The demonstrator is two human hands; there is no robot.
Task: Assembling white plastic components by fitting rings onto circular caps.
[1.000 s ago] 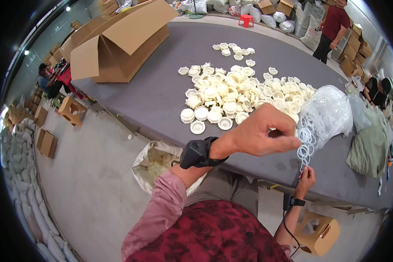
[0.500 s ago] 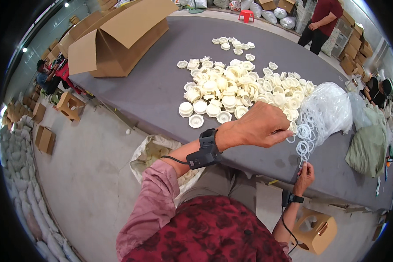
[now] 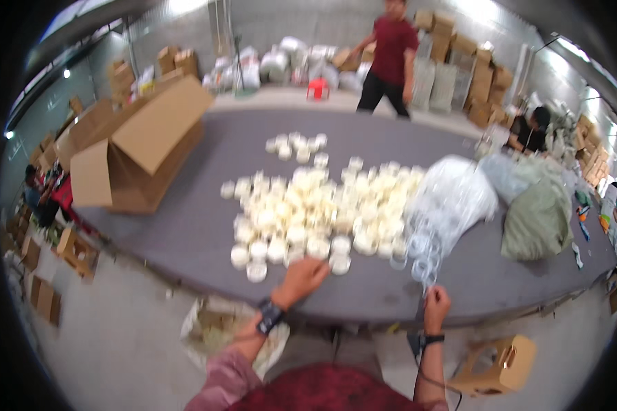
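A heap of cream-coloured round plastic caps (image 3: 301, 205) with lugged rims lies across the middle of the table. At its near edge is my left hand (image 3: 305, 277), fingers curled together beside a single cap (image 3: 339, 264); what they hold, if anything, is hidden and blurred. Thin white rings (image 3: 425, 255) spill from a clear plastic bag (image 3: 459, 198) on the right of the heap. My right hand (image 3: 437, 305) is pinched at the near end of these rings, though I cannot make out what is between the fingertips. Both wrists wear black devices.
On the grey table (image 3: 219, 144) an open cardboard box (image 3: 151, 151) stands at the far left. A green sack (image 3: 541, 222) rests at the right. Below the near edge are a white sack (image 3: 199, 329) and a brown stool (image 3: 493, 366). Someone in red (image 3: 394, 51) stands beyond the table.
My left hand has moved left, away from the rings to the heap's near edge. My right hand stays by the rings. The view has tilted up, and the person in red has shifted.
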